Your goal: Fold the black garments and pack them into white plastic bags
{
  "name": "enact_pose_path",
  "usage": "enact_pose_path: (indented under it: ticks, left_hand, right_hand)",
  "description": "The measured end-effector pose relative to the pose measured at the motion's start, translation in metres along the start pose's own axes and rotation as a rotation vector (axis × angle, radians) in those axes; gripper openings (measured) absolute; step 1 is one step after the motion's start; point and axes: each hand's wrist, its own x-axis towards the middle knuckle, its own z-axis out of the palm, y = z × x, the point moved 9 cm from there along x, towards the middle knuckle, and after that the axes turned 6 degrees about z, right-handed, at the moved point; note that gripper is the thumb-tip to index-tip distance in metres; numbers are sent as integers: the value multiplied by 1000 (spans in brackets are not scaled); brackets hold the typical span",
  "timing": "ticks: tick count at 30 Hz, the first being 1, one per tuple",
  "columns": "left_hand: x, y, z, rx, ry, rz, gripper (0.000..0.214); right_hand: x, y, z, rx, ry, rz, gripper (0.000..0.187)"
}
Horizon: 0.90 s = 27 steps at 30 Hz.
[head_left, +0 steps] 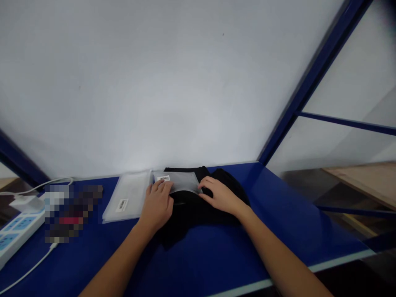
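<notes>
A frosted clear plastic bag (pixel 185 182) with a small barcode label lies on a bunched black garment (pixel 201 212), its near edge bowed into a curve. My left hand (pixel 159 204) grips the bag's left side, fingers over the film by the label and thumb at the near edge. At the bag's right corner, my right hand (pixel 221 194) pinches the edge between thumb and fingers, with the garment under the palm. Left of these, a stack of similar bags (pixel 131 192) lies flat, its right part partly behind my left hand.
A white power strip (pixel 23 227) with a plugged-in charger (pixel 27 203) and cables lies at the left, beside a blurred-out dark object (pixel 74 214). The blue table (pixel 213 260) meets a pale wall (pixel 173 82). Blue frame posts (pixel 309 86) rise at both sides.
</notes>
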Motion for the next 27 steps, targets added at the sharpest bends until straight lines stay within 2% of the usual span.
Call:
enact_pose_path:
  ticks: [3, 6, 9, 12, 17, 22, 25, 27]
  left_hand:
    - [0, 18, 4, 50, -65, 123, 39]
    - [1, 26, 13, 72, -104, 183, 35]
    - [3, 24, 20, 85, -130, 190, 30]
    - [8, 21, 20, 80, -136, 175, 29]
    - [23, 21, 17, 175, -102, 132, 22]
    - [41, 28, 37, 253, -132, 134, 19]
    - [41, 25, 42, 167, -149, 151, 15]
    - [34, 18, 37, 45, -150, 148, 23]
  right_hand:
    - [0, 4, 11, -47, -75, 0, 11]
    - [1, 3, 19, -123, -81, -5, 11]
    - [3, -2, 22, -210, -59, -32, 6]
    - [5, -14, 19, -262, -3, -76, 11]
    - [2, -38, 8, -230, 106, -122, 12]
    - [-2, -40, 10, -187, 9, -100, 14]
    - [-2, -29, 5, -222, -53, -48, 16]
    - [-2, -20, -3, -255, -59, -10, 17]
